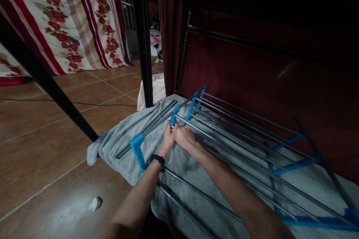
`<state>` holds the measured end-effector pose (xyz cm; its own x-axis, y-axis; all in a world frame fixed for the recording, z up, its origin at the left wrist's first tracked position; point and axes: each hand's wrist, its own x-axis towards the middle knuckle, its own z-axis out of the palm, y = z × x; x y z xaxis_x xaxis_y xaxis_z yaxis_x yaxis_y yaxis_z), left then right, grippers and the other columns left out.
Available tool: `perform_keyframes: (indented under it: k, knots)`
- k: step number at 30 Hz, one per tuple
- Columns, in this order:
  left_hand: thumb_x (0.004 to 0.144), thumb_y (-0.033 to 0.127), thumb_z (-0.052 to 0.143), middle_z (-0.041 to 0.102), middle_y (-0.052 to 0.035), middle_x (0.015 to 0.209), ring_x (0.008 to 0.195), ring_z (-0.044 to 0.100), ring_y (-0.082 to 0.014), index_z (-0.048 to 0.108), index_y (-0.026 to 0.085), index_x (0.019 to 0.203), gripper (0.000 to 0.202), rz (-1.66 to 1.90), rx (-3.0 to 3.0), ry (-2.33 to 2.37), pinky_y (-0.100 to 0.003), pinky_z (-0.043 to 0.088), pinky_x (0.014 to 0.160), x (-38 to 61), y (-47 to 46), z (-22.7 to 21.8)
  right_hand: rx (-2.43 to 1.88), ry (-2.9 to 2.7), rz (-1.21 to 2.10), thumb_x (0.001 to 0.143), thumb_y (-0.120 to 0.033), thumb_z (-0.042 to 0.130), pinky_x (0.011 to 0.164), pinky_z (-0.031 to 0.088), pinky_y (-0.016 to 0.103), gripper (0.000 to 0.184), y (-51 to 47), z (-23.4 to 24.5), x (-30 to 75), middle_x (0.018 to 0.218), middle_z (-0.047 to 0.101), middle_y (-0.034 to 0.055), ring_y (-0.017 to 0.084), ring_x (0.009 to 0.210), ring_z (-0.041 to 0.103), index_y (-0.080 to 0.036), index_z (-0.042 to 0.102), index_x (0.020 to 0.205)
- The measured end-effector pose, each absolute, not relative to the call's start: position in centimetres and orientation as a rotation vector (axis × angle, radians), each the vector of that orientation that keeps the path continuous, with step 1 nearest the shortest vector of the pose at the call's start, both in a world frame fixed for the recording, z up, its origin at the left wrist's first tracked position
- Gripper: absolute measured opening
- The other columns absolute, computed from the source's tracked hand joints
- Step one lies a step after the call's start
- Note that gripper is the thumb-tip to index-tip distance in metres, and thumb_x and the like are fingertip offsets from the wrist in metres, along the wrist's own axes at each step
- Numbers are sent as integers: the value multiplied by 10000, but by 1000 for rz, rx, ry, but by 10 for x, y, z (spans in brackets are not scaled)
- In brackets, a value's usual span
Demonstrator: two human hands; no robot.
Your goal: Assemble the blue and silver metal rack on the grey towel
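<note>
A rack of grey metal rods (pixel 224 139) joined by blue plastic brackets lies on a grey blanket (pixel 157 149). My left hand (pixel 167 137), with a black band at the wrist, is closed around the lower end of a blue bracket (pixel 173 116). Right beside it, my right hand (pixel 184 136) is closed at the same bracket, its fingers curled close to a rod end. What exactly the right fingertips grip is hidden. Nearer me, another blue bracket (pixel 137 151) sits on the long side rod. Loose dark rods (pixel 159 116) lie on the blanket to the left.
Black metal posts (pixel 144 44) and a dark surface overhead frame the space. A dark red cloth (pixel 246 71) hangs behind the rack. On the tiled floor (pixel 61 127) are a small crumpled white piece (pixel 95 203) and a thin black cable (pixel 84 103). A floral curtain (pixel 64 18) hangs beyond.
</note>
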<state>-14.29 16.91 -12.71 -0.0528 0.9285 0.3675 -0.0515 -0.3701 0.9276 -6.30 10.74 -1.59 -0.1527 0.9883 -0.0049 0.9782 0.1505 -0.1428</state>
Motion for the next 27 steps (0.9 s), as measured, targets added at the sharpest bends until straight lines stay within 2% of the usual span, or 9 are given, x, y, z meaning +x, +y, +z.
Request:
perform_keyframes:
  k: [8,12,16,18,23,27]
  knots:
    - [762,189,553,592,-4,769,726,527,-152,594,179,881,126,1575,1378,991,-260,440,694,-144,174,-123,-2045,-2241,26,1053,-403,295,786,491,341,441,111,-21,-67,987,746,155,251,921,717,-130,586,1239]
    - [738,203,593,568,13,718,670,494,-141,592,175,856,122,1556,1361,987,-256,418,656,-143,176,-123,-2068,-2199,24,1058,-330,273,802,490,332,405,110,-24,-73,1061,729,147,228,948,706,-141,598,1212]
    - [754,232,600,586,-4,741,692,506,-147,562,173,803,86,1543,1359,973,-274,443,703,-144,175,-122,-2097,-2137,5,1052,-285,286,840,489,332,375,110,-28,-81,1184,679,168,228,1050,673,-132,594,1200]
    - [762,240,603,590,-7,745,702,513,-151,553,178,781,82,1536,1363,980,-278,453,718,-144,175,-121,-2107,-2116,1,1050,-286,290,834,491,330,372,109,-28,-84,1189,672,176,227,1033,677,-126,589,1201]
    - [778,205,611,552,11,656,647,471,-157,570,186,750,54,1506,1378,1054,-287,440,658,-145,179,-121,-2111,-2075,-6,1054,-335,267,806,496,339,412,110,-28,-85,1045,720,179,237,932,709,-96,563,1211]
    - [788,143,615,473,22,569,601,434,-157,530,200,645,176,1468,1402,1107,-300,433,630,-144,182,-122,-2137,-2033,1,1047,-380,304,810,497,349,428,114,-29,-85,960,740,180,248,904,719,-81,576,1189]
